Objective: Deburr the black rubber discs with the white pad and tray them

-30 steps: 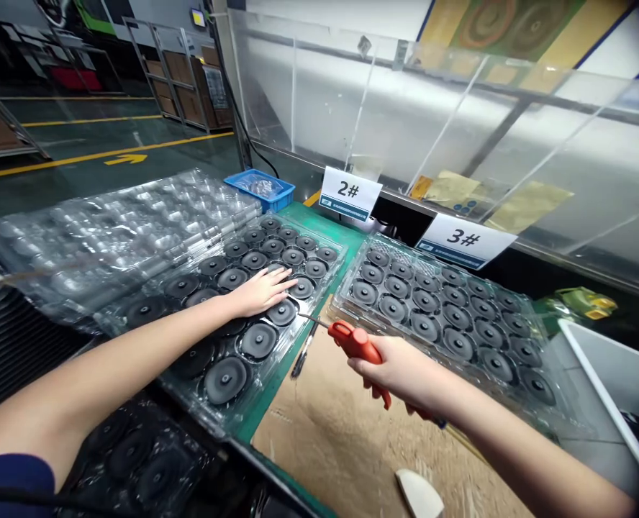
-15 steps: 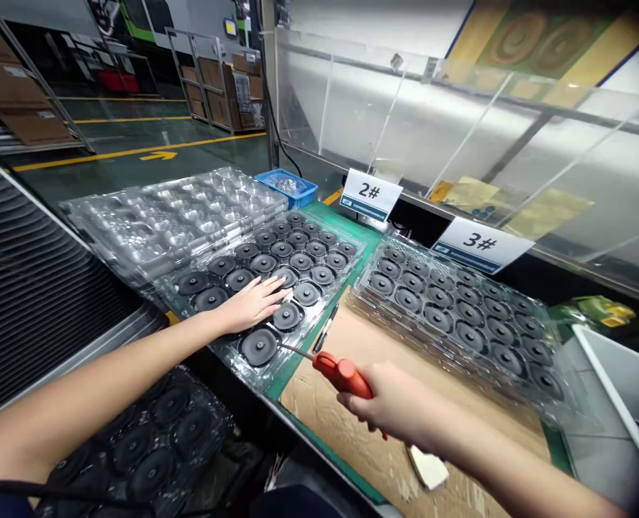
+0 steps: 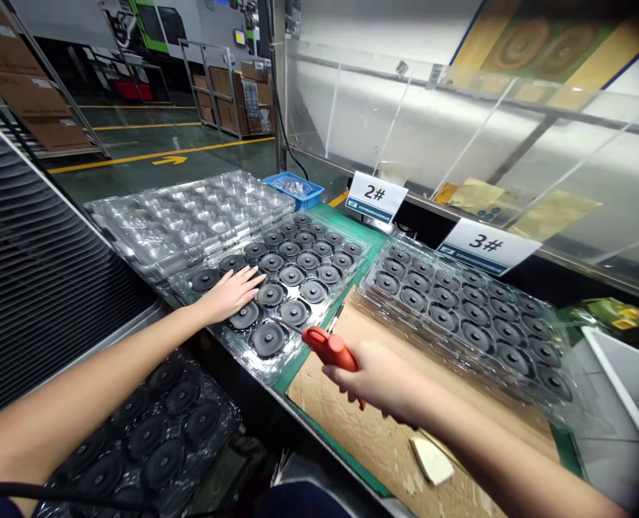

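Note:
A clear plastic tray [image 3: 276, 370] holds rows of round black discs, each with a small raised centre. My left hand [image 3: 233, 291] lies over the discs on the tray's left side, fingers stretched and spread, gripping nothing. In my right hand [image 3: 370, 374] is a red pistol-shaped tool [image 3: 330, 349] with a thin metal rod. The rod points left over the tray's near end, between a front corner disc [image 3: 268, 338] and the disc behind it [image 3: 294, 312]. Whether its tip touches a disc, I cannot tell.
An empty clear tray [image 3: 190, 216] stands at the back left. Stacked filled trays [image 3: 460, 309] sit on the right beyond cardboard [image 3: 346, 410]. Also here are a blue basket [image 3: 295, 188], a pen [image 3: 337, 315], a cream-coloured piece [image 3: 432, 460] and a white bin [image 3: 616, 388].
My left hand has slid left across the discs. The red tool has shifted slightly back and left, its rod now beside the second disc along the near right edge. The whole view has shifted slightly.

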